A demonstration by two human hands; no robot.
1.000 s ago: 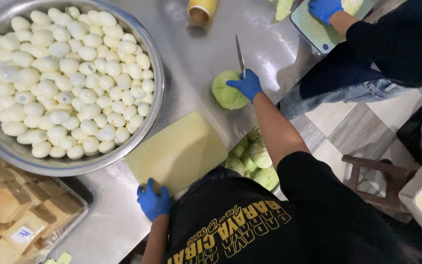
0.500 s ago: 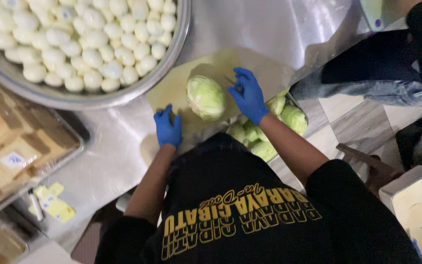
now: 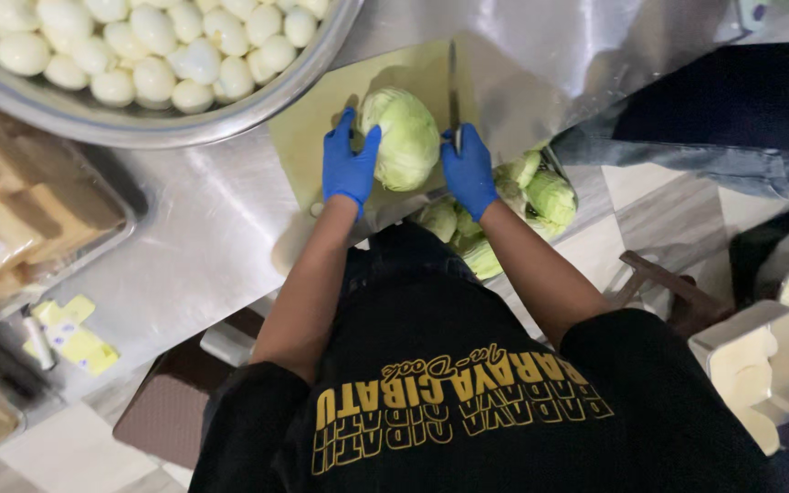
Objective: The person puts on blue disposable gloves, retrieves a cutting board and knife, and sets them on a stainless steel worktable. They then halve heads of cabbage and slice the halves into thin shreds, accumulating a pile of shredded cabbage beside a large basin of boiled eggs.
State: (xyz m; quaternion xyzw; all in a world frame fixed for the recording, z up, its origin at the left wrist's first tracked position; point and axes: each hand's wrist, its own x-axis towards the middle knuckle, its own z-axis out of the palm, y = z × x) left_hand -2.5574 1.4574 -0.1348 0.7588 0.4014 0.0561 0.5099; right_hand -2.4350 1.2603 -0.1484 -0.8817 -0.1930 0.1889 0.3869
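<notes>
- Left hand [image 3: 349, 167]: blue glove, fingers spread and cupped against the left flank of the cabbage [image 3: 401, 137], steadying it, not closed around it.
- Right hand [image 3: 468, 170]: blue glove, fingers curled shut around the handle of a knife [image 3: 453, 87]; the thin blade runs up and away from the hand, just beside the cabbage's right side.
- Cabbage: round, pale green, tightly layered waxy leaves; sits near the middle of the cutting board [image 3: 321, 119].
- Cutting board: flat, yellowish, matte, lying on the steel surface [image 3: 203, 228] with its near corner close to the edge.
- Risk: a round head on a flat board is likely to roll under the blade; the left fingers lie close to any cut line, and smooth gloves on slick leaves could slip.
- Risk: the board may skid on polished steel.
- Large metal bowl [image 3: 184, 123]: shiny rim, heaped with smooth, pale, egg-shaped pieces.
- More cabbages [image 3: 541, 196]: leafy green heads below the surface edge, at the right.
- Tray [image 3: 93, 233]: tan blocks, at the left.
</notes>
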